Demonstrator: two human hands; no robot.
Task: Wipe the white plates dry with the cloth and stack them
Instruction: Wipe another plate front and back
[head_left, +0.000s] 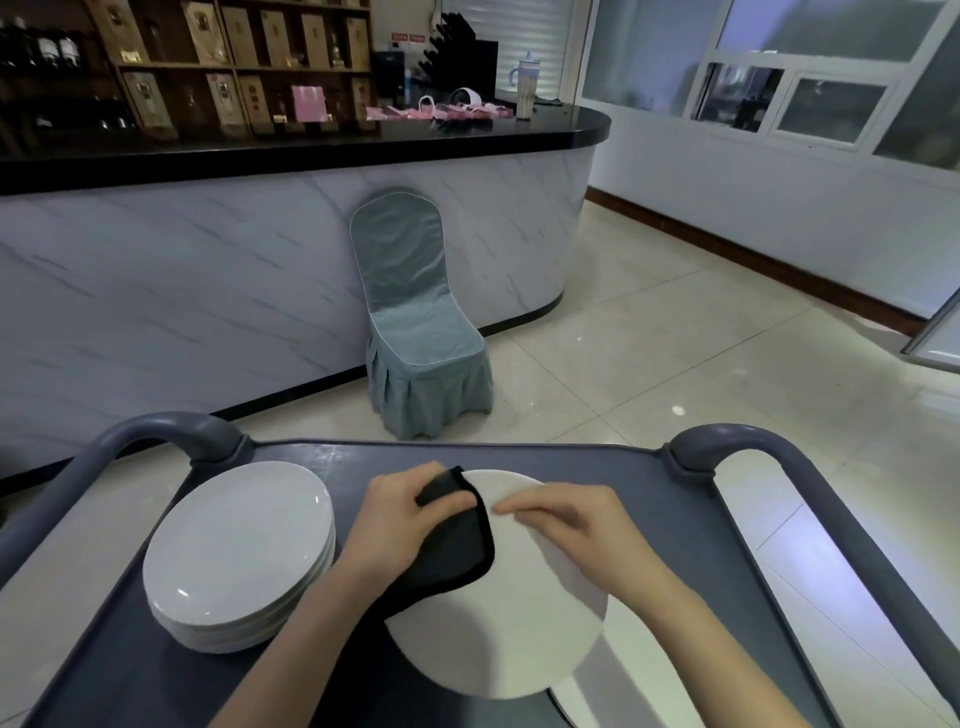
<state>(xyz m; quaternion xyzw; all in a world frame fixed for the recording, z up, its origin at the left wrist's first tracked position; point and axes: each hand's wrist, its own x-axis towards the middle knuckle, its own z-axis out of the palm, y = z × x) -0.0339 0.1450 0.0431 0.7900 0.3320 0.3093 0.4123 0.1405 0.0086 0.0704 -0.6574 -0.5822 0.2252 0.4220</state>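
White plate (498, 623) is tilted up dead ahead, right hand (566, 519) gripping its far rim at one o'clock, left hand (395, 514) clutching the black cloth (452, 551) against its face. The stack (234, 545) waits at nine o'clock on the cart (597, 462), nearer the left hand.

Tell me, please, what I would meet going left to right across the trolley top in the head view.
Curved grey left trolley handle → stack of round white plates → left hand → black cloth → right hand → curved grey right trolley handle. The single white plate under the hands overlaps them, so I omit it.
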